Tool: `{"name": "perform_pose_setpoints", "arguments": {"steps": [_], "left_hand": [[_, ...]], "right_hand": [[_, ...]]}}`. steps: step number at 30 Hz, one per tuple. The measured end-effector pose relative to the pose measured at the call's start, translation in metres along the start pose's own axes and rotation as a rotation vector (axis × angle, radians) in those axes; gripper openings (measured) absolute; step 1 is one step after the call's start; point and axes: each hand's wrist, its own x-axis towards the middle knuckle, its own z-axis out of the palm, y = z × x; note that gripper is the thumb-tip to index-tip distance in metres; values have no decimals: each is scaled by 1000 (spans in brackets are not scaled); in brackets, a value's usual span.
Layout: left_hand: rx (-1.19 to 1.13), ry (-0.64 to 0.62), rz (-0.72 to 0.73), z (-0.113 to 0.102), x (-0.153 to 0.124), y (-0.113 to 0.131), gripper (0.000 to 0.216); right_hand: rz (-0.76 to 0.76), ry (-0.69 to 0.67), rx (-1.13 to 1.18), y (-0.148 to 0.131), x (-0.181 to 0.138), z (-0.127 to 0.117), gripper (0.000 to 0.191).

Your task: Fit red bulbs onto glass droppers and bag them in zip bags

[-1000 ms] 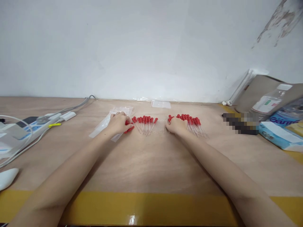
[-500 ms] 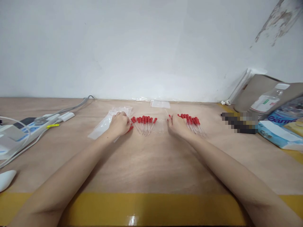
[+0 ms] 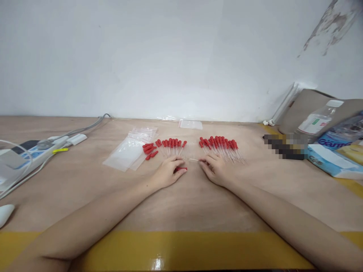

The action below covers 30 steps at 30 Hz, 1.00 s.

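Note:
My left hand [image 3: 171, 170] is closed on a red rubber bulb [image 3: 182, 169], which shows between thumb and fingers. Across a small gap, my right hand [image 3: 216, 168] pinches a thin clear dropper tube [image 3: 194, 159] that points left toward the bulb. Several loose red bulbs [image 3: 149, 148] lie left of centre. Behind my left hand is a row of droppers [image 3: 172, 143] capped with red bulbs. Bare glass tubes [image 3: 190, 149] lie between that row and a second pile of capped droppers [image 3: 219, 142], which my right hand partly covers.
Clear zip bags [image 3: 124, 153] lie left of the bulbs, and another small bag [image 3: 191, 124] is near the wall. A power strip [image 3: 36, 158] with cables sits at the left. A tissue pack [image 3: 330, 160] and a plastic bottle [image 3: 317, 120] stand at the right.
My left hand has moved from the loose bulbs rightward and nearer, now with a red bulb. My right hand has drawn nearer, and its tube has swung from upward to pointing left.

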Motion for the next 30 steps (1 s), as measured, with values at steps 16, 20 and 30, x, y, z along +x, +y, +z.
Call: {"name": "perform_pose_setpoints", "arguments": {"steps": [16,20,30], "left_hand": [[-208,1,-83,-5,0,6,14],[-266,-57,-85,-5,2,7,17],[-272,-133,-40,-2,-2,2,17]], "right_hand": [[-115,-15,58,-5,1,0,19],[-119,-28,52,-3,1,1,19],[-215,-6,83,8,2,6,16]]}}
